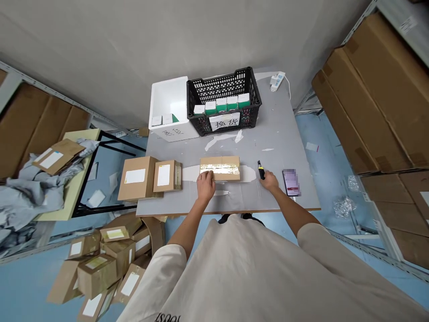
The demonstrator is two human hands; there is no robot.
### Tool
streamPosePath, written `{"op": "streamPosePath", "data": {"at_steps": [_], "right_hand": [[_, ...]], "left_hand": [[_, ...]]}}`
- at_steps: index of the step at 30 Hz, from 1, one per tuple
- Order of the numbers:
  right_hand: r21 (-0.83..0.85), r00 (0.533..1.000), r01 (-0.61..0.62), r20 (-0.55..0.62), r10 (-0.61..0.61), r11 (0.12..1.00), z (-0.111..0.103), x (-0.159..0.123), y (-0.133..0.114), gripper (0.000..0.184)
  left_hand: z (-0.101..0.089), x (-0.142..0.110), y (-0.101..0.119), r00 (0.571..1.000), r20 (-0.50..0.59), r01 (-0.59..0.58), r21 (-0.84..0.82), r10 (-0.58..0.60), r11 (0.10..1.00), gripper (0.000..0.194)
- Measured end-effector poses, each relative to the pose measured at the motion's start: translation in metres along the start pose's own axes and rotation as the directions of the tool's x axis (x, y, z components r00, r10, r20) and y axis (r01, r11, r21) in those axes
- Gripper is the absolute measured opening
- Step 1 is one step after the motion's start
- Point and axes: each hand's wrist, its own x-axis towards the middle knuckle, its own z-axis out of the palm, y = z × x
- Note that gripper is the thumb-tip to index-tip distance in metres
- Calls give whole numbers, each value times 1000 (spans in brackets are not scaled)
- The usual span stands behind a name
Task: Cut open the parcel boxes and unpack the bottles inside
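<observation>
A small cardboard box (226, 164) with shiny tape along its top lies near the middle of the grey table (281, 134). My left hand (205, 185) grips its front left corner with bent fingers; the fingertips rest on the tape. To the right of the box, my right hand (270, 181) is closed around a black and yellow box cutter (261, 170), which points away from me and stays apart from the box. Its blade is too small to make out. A phone (291, 182) with a lit screen lies to the right of this hand.
Two labelled boxes (163, 175) stand at the table's left edge. Behind are a white bin (169, 96) and a black crate (223, 91) holding white-green packs. A power strip (277, 82) lies back right. Boxes (117, 255) pile up on the left floor.
</observation>
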Motion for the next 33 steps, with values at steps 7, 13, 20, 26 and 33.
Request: {"op": "streamPosePath", "data": {"at_steps": [7,13,20,26,33], "right_hand": [[648,994,-111,55,98,753,-45,-12,-18,37],[753,969,83,91,-228,653,-108,-27,-84,26],[267,818,533,80,-570,803,-105,-63,-194,33],[-96,694,718,169,-699,689,-66,-77,-258,28],[-246,691,722,210,-692,646,-49,-80,-281,29]], "left_hand": [[-4,0,-5,1000,6,-2,-46,3,999,48],[-11,-3,-17,997,9,-72,-112,74,991,48],[-12,-9,-30,989,-17,-146,-207,145,967,51],[-9,-15,-45,980,-45,-197,-300,192,934,55],[-7,-19,-57,966,-51,-256,-319,253,912,62]]}}
